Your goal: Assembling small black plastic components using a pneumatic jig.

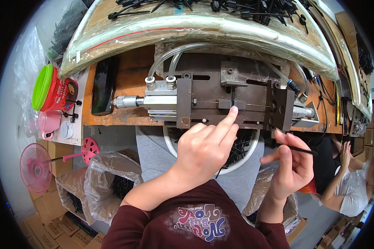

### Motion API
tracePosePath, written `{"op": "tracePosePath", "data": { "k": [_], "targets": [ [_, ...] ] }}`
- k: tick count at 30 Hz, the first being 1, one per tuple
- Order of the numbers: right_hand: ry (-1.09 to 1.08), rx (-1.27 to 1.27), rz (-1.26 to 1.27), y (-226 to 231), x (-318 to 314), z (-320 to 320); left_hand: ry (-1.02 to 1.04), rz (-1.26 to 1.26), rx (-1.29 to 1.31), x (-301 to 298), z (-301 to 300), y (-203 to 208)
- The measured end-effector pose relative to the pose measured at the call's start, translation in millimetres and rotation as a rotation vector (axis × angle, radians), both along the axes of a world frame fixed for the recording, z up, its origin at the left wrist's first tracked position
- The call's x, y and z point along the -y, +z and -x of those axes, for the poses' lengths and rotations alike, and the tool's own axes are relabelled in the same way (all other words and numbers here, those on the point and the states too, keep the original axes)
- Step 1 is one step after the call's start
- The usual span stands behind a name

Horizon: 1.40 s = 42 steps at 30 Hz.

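Observation:
The index finger of my left hand [205,145] is stretched out, its tip on a thin black rod-like part [232,94] in the small block [225,104] at the middle of a dark metal fixture [207,93]. The other fingers bend beneath it, partly hidden. Under this hand a thin black strip [218,172] crosses the bowl's rim; whether the hand holds it is unclear. My right hand [293,168], to the right and nearer me, pinches another slim black plastic part [300,150]. On my lap rests a white bowl [169,143] of black parts.
Pneumatic cylinders [161,99] with clear hoses [187,46] flank the fixture. Behind rises a plastic-wrapped tray [195,25] of black parts. A phone [104,85], red tub [56,89] and pink fan [36,168] are left; lined bins [99,182] stand below. Another person [353,186] sits right.

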State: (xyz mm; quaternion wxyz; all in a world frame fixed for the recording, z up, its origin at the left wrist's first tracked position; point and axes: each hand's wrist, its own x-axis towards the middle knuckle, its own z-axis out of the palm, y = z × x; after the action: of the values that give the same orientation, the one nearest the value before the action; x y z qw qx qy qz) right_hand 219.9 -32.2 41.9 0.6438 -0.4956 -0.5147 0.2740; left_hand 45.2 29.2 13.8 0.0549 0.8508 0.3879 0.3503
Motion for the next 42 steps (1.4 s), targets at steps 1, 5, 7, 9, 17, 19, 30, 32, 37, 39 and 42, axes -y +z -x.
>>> {"op": "tracePosePath", "data": {
  "k": [1,5,7,9,17,19,30,32,37,39,42],
  "targets": [
    [0.040,-0.092,0.070,3.3,2.0,-0.8,0.001,0.009,-0.002,-0.2,0.0,0.5],
    [0.091,-0.280,0.285,4.1,0.4,-1.9,0.000,0.024,-0.003,-0.5,0.1,0.9],
    [0.110,-0.404,0.388,3.1,-2.3,-2.4,-0.004,0.030,-0.006,-0.5,0.0,0.9],
    [0.161,-0.449,0.389,-2.0,-3.9,-3.6,-0.006,0.042,-0.029,-1.8,3.2,4.0],
    [0.301,-0.654,0.412,-7.1,-10.3,5.0,-0.383,0.053,0.186,13.6,9.4,16.9],
    [0.318,-0.648,0.390,-7.6,-13.1,7.9,-0.386,0.068,0.249,14.4,11.0,19.6],
    [-0.207,0.738,-0.260,48.2,-95.1,-8.9,-0.131,0.099,0.078,4.5,10.9,6.4],
    [-0.249,1.120,-0.479,65.3,-130.4,-16.1,-0.085,0.060,0.013,5.7,7.8,5.8],
    [-0.191,1.667,-0.614,96.7,-184.8,-18.6,-0.077,0.001,-0.054,-2.8,0.9,11.8],
    [-0.154,1.832,-0.637,99.8,-203.2,-24.8,-0.081,0.004,-0.087,-2.1,-0.8,14.2],
    [-0.070,1.925,-0.677,95.3,-219.4,-29.5,-0.053,-0.042,-0.100,2.2,-2.5,13.7]
  ]
}}
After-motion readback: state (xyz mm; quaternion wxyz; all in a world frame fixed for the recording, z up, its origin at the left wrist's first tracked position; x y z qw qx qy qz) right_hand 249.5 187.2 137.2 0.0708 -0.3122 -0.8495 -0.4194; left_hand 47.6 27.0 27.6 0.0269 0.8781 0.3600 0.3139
